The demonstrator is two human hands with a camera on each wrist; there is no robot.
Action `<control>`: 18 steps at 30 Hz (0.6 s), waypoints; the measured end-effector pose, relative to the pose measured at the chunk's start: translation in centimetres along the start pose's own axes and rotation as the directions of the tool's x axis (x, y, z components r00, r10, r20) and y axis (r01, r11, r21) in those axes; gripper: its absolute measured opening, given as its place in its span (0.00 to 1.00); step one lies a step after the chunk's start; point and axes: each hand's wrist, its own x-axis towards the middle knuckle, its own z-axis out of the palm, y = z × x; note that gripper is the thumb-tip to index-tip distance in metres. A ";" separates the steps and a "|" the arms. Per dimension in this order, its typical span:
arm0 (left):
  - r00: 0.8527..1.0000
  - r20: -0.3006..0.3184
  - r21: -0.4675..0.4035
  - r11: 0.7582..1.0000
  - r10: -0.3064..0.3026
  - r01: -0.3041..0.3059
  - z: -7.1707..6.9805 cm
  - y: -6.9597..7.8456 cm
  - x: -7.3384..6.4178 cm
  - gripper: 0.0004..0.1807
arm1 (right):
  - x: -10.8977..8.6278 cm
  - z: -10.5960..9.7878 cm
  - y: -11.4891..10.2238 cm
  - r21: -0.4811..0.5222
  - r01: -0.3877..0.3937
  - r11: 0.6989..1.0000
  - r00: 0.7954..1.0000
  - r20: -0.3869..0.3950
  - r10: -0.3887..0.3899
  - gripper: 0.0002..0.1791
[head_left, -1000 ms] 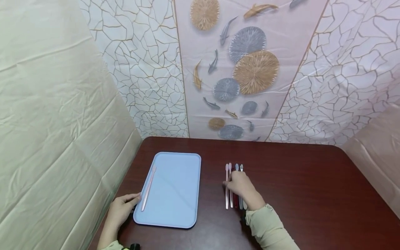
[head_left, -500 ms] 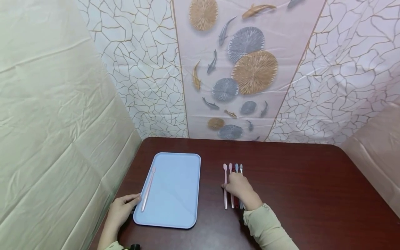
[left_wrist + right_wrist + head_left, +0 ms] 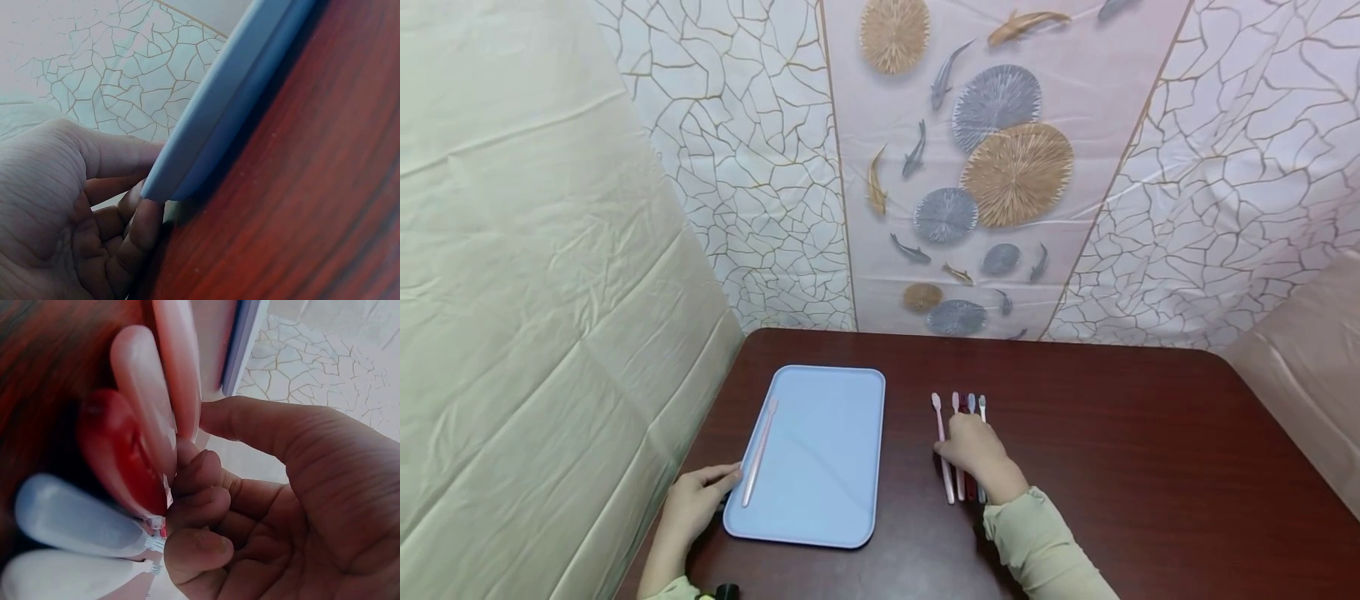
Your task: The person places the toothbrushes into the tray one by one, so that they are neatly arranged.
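Left hand grips tray; at its three o'clock, right hand pinches outer pink toothbrush, likely separating, lift needed next.

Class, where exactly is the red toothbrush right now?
In the right wrist view, the red toothbrush lies left of centre, between a pink toothbrush and the blue toothbrush, to the left of the right hand.

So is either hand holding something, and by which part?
The left hand pinches the blue tray by its left edge; the right hand pinches the row's leftmost pink toothbrush by its handle.
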 end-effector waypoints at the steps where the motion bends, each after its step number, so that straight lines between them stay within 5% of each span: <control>1: 1.000 0.000 0.002 1.000 -0.003 0.003 0.0 0.0 0.0 0.20 | 0.0 0.0 0.0 0.004 0.003 1.000 1.000 -0.001 -0.003 0.16; 18: 1.000 0.008 -0.022 1.000 -0.019 0.020 0.1 -0.4 0.2 0.21 | 0.0 -0.3 -0.4 0.039 0.000 0.999 1.000 0.022 -0.001 0.21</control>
